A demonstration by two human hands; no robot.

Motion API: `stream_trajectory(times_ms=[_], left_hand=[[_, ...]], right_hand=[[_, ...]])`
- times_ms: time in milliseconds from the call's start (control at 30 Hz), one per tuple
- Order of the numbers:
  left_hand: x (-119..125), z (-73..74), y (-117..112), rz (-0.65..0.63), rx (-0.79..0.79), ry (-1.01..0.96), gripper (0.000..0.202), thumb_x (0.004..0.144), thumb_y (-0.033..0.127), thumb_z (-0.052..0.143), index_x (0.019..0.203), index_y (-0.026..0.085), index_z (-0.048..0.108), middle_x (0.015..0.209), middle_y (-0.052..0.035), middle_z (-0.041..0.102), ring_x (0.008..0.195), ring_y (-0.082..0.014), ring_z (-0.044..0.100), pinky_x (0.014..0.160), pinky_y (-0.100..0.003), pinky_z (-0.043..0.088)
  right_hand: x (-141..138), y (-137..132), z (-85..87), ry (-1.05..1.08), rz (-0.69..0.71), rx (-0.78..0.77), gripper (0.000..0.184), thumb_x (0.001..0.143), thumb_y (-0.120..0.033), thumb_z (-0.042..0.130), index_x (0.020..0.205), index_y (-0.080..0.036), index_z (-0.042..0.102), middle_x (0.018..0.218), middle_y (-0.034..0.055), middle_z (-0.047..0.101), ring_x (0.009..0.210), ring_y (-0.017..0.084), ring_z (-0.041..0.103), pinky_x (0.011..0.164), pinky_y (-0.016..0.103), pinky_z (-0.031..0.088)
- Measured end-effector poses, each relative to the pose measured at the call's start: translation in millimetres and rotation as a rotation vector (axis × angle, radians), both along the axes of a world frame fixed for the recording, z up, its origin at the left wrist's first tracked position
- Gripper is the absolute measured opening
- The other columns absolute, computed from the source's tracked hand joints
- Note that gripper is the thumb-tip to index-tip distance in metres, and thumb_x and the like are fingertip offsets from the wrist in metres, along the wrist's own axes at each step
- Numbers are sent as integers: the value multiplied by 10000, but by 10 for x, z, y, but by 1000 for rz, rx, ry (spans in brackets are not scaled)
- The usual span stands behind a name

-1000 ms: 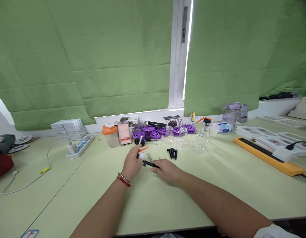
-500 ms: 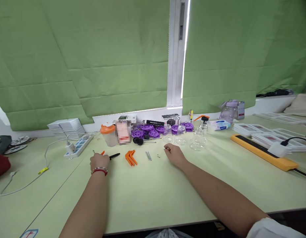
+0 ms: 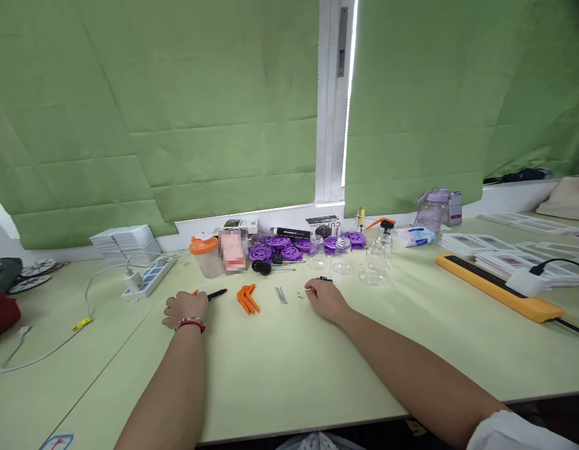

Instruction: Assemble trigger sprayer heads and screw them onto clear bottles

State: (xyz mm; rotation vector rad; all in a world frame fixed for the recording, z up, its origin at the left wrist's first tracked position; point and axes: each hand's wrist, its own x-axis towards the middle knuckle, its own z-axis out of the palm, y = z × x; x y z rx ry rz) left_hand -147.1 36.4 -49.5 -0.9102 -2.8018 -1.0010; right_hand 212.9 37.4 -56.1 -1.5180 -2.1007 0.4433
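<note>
On the left, my left hand [image 3: 185, 307] lies low over the table with its fingers apart. A black pen-shaped thing [image 3: 217, 294] sticks out from beside it, and a bit of orange shows behind the hand. My right hand [image 3: 327, 301] is closed in a pinch; whatever sits between its fingertips is too small to make out. Tiny screws [image 3: 299, 295] lie just left of those fingertips. Behind the same hand a small dark piece [image 3: 323, 279] shows in part. Between the hands lie several bent orange pieces [image 3: 247, 299] and a few long metal screws [image 3: 281, 295].
Purple openwork parts [image 3: 289, 252], black round pieces [image 3: 261, 267] and clear glass-like pieces [image 3: 374, 269] stand along the back. An orange-lidded cup [image 3: 205, 253] is behind my left hand. Power strips [image 3: 151, 278] flank both sides, the orange one [image 3: 500, 290] at right.
My left hand has shifted slightly left and lower, its fingers loosening from a closed grip. My right hand has come slightly down and left, and the dark piece now shows behind it.
</note>
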Motion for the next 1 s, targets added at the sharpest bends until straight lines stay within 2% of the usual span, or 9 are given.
stream_trajectory(times_ms=[133, 300, 467, 533, 633, 733, 800, 933, 1000], left_hand=[[178, 101, -42, -48, 54, 188, 433, 681, 424, 505, 1008, 150, 579, 1227, -201, 474, 1119, -395, 419, 888, -546, 293], [605, 184, -82, -310, 138, 372, 447, 716, 388, 515, 1093, 154, 562, 1304, -159, 435, 1182, -350, 377, 950, -511, 274], [934, 95, -68, -590, 197, 430, 388, 722, 304, 526, 1080, 156, 563, 1296, -144, 448, 1185, -321, 395, 981, -467, 297], [968, 47, -48, -677, 224, 416, 354, 719, 273, 528, 1054, 166, 568, 1277, -139, 465, 1178, -310, 415, 982, -459, 317], [937, 9, -20, -757, 296, 352, 313, 706, 241, 539, 1011, 179, 571, 1234, -127, 493, 1163, -294, 441, 988, -445, 338], [870, 9, -3, -776, 364, 221, 271, 703, 226, 532, 966, 175, 570, 1146, -116, 533, 1107, -276, 484, 967, -421, 374], [828, 12, 8, -752, 384, 101, 253, 706, 232, 524, 947, 172, 570, 1069, -107, 555, 1018, -261, 527, 899, -406, 421], [767, -5, 35, -627, 416, -211, 249, 684, 272, 553, 911, 175, 590, 866, -72, 584, 787, -223, 563, 739, -376, 458], [757, -2, 38, -603, 432, -305, 231, 683, 282, 553, 882, 174, 596, 808, -60, 595, 733, -205, 563, 699, -354, 458]], right_hand=[[-62, -7, -41, -65, 25, 43, 245, 874, -238, 418, 1012, -174, 609, 973, 59, 658, 869, 170, 586, 697, 252, 376], [-219, 76, -8, -200, 56, 118, 264, 892, -207, 390, 1050, -173, 598, 1061, 72, 620, 928, 173, 571, 776, 265, 386], [-399, 416, 131, -383, 133, 133, 347, 869, -114, 405, 1172, -183, 560, 1205, 98, 561, 1093, 201, 504, 862, 276, 376], [-462, 578, 177, -402, 114, 118, 411, 853, -85, 413, 1240, -180, 512, 1256, 115, 530, 1093, 216, 511, 851, 289, 390], [-552, 753, 199, -434, 81, 79, 419, 832, -51, 413, 1213, -172, 536, 1172, 128, 588, 1040, 225, 549, 807, 297, 413], [-637, 820, 168, -460, 77, 55, 332, 805, -32, 434, 1054, -136, 627, 1065, 135, 631, 994, 230, 572, 784, 290, 417], [-682, 821, 137, -472, 79, 44, 289, 778, -21, 462, 976, -119, 649, 1049, 142, 630, 962, 231, 585, 764, 285, 417], [-706, 782, 119, -473, 81, 31, 264, 754, -25, 502, 959, -118, 638, 1024, 141, 630, 903, 220, 601, 711, 268, 411], [-699, 743, 144, -457, 92, 41, 233, 775, -52, 500, 954, -121, 632, 997, 139, 633, 894, 219, 597, 692, 262, 400]])
